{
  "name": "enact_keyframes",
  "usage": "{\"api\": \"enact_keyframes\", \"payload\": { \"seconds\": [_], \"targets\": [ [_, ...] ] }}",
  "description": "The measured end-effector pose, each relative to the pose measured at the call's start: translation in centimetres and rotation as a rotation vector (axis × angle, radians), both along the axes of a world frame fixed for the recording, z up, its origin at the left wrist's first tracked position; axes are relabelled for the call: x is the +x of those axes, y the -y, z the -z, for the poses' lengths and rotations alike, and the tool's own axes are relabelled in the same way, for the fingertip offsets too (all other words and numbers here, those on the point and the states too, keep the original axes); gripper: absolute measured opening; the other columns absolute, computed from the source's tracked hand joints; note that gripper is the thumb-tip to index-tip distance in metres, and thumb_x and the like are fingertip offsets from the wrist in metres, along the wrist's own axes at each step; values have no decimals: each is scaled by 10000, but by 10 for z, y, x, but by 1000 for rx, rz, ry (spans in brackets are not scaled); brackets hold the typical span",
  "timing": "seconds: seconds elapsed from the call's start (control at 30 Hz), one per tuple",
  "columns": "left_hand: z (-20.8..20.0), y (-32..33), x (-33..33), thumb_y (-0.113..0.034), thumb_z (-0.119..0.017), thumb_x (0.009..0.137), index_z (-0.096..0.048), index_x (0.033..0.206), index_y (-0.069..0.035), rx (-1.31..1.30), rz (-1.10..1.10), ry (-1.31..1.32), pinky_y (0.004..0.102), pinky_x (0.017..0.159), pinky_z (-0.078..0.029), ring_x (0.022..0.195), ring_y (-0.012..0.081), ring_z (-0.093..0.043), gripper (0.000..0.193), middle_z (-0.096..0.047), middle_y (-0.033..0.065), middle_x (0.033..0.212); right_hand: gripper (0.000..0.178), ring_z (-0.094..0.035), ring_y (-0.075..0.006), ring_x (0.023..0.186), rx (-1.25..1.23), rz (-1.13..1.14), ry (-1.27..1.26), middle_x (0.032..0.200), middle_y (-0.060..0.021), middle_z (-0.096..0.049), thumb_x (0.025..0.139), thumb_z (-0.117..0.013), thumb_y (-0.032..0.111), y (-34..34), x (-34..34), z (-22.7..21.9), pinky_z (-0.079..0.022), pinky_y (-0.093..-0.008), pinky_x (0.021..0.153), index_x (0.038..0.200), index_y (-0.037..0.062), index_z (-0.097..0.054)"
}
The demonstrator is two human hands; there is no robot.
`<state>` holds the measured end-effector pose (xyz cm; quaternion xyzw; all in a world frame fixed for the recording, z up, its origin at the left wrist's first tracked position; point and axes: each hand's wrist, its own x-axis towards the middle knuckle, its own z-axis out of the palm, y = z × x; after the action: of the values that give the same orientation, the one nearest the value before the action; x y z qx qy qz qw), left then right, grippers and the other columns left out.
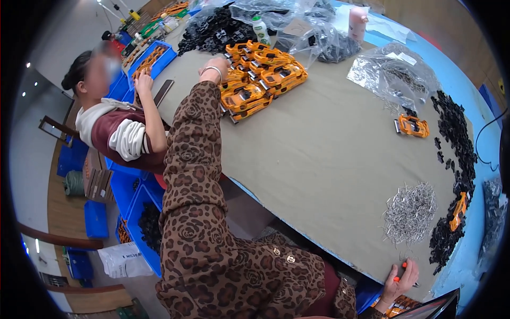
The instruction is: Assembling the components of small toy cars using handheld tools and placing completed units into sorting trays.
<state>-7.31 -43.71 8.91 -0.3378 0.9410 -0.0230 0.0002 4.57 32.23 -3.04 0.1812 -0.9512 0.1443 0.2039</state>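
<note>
My left hand [214,67], with a bracelet at the wrist, reaches to the left edge of a pile of orange toy car bodies [284,75]. Its fingers are mostly hidden, so a hold on a car cannot be made out. My right hand [401,283] rests low at the near right table edge, fingers curled. Small orange-red bits show between its fingers; what they belong to is unclear. Just beyond it lies a heap of thin silvery metal pins [410,212]. Single orange car bodies lie farther off [412,126] and among black parts [458,211].
Small black plastic parts [456,141] line the table's right side. Clear bags [393,72], a pink bottle [358,24] and a white-green bottle [261,30] stand beyond. A co-worker [125,117] sits at left by a blue bin [169,55]. Blue crates [139,199] stand below.
</note>
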Motion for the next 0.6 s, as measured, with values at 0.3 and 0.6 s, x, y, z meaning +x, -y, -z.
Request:
{"api": "enact_keyframes", "payload": {
  "seconds": [0.3, 0.6],
  "targets": [
    [-2, -157, -35, -177, -501, 836, -666, 925, -103, -366, 275, -85, 424, 713, -489, 830, 334, -624, 202, -651, 146, 885, 437, -509, -329, 980, -58, 40, 45, 1021, -129, -569, 672, -705, 196, 19, -13, -21, -372, -427, 870, 1046, 21, -563],
    [58, -411, -138, -239, -642, 785, -604, 1079, -121, 195, 1146, -505, 389, 812, -455, 928, 296, -580, 319, -601, 117, 1033, 512, -516, -299, 989, -98, 58, -24, 1033, -96, -576, 629, -742, 292, 8, 1, -25, -365, -429, 888, 1038, 38, -567]
  ]
}}
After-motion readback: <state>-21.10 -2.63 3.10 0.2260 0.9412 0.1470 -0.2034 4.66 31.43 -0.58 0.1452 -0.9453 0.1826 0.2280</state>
